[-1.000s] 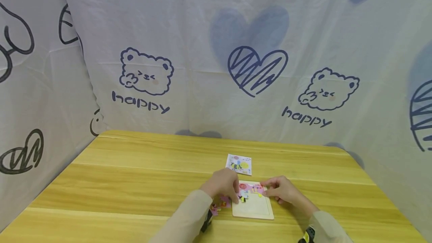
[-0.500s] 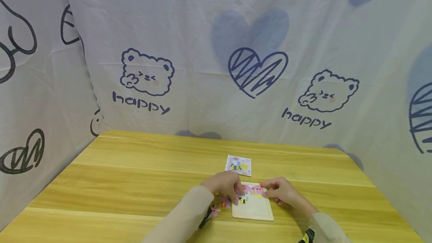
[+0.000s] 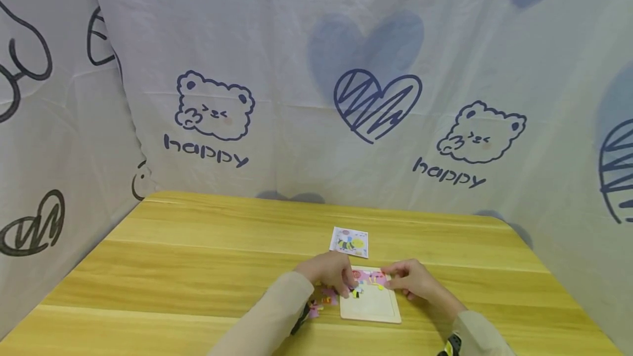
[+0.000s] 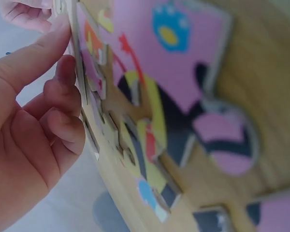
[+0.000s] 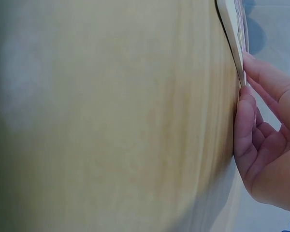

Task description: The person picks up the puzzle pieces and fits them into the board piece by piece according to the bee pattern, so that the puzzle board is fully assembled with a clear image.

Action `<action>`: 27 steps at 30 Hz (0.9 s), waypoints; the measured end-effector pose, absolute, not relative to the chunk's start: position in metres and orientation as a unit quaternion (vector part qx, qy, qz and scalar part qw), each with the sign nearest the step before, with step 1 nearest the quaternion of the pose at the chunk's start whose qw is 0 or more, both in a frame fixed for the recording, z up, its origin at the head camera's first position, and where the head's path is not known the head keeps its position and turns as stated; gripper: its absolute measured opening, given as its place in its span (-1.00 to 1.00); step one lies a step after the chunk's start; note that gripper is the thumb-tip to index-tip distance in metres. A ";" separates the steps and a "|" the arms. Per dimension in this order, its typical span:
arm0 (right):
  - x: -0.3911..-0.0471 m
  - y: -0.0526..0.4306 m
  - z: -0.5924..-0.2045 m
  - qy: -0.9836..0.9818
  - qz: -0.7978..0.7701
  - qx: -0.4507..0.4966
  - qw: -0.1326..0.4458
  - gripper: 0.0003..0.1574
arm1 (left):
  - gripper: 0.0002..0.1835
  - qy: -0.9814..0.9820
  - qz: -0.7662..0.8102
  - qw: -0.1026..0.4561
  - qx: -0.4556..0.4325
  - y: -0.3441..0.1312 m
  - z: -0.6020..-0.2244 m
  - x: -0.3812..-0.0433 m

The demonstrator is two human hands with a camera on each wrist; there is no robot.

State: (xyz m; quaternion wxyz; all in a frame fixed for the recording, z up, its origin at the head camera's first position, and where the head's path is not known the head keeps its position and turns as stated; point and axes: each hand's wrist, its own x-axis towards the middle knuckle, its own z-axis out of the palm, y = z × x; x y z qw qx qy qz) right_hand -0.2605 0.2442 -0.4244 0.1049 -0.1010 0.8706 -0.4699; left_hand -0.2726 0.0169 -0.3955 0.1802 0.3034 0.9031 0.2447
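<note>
A square wooden puzzle board (image 3: 371,310) lies on the table, with pink and yellow puzzle pieces (image 3: 368,276) in its upper part. My left hand (image 3: 330,271) is bent over the board's left side, its fingertips down at the pieces there; whether they pinch a piece is hidden. In the left wrist view the thumb (image 4: 53,38) reaches the board's edge, and the other fingers curl beside it. My right hand (image 3: 412,279) grips the board's upper right edge, the thumb on top and the other fingers (image 5: 245,113) against the side and the table.
Loose puzzle pieces (image 3: 328,296) lie left of the board, partly behind the left forearm; a large pink one (image 4: 176,63) shows close up in the left wrist view. A bee picture card (image 3: 350,242) lies behind the board. A patterned cloth (image 3: 296,142) hangs behind the table.
My left hand's fingertips have shifted slightly right over the pieces, then lifted back a little, showing the red spot again. The right hand and the board stay put.
</note>
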 end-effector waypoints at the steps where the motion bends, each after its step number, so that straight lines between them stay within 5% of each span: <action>1: -0.260 0.244 -0.424 0.870 -0.471 -0.105 0.105 -0.55 | -0.78 0.903 0.243 0.178 0.306 0.017 -0.395 -0.273; 27: -0.261 0.245 -0.425 0.872 -0.468 -0.105 0.101 -0.54 | -0.85 0.880 0.349 0.100 0.306 -0.041 -0.388 -0.279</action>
